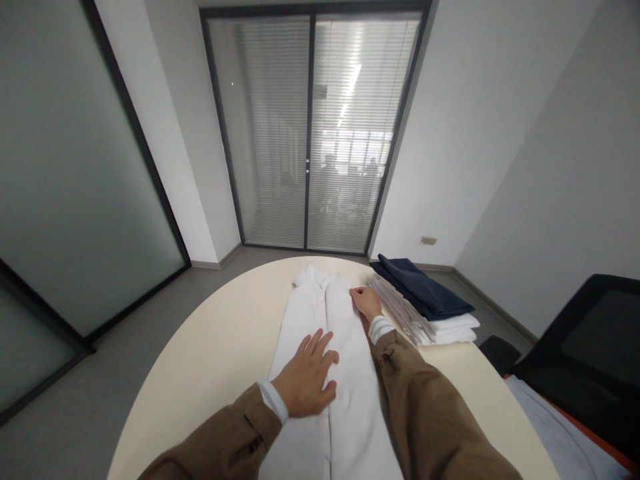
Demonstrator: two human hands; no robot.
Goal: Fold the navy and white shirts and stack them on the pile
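Note:
A white shirt [345, 407] lies lengthwise on the round table, its collar end at the far side and its sides folded in so that they meet along a middle line. My left hand [309, 377] is spread on the shirt's left half, fingers apart, fingertips near the middle line. At the upper right edge of the shirt, my right hand [367, 302] is closed, thumb and fingers pinching the cloth. The near end of the shirt runs out of view at the bottom.
On the cream round table [210, 360], right of my right hand, stands a stack of folded white clothes [400, 303] with a folded navy garment [420, 287] on top. A black office chair [590, 353] with pale cloth on it stands at the right. Glass doors [310, 133] are ahead.

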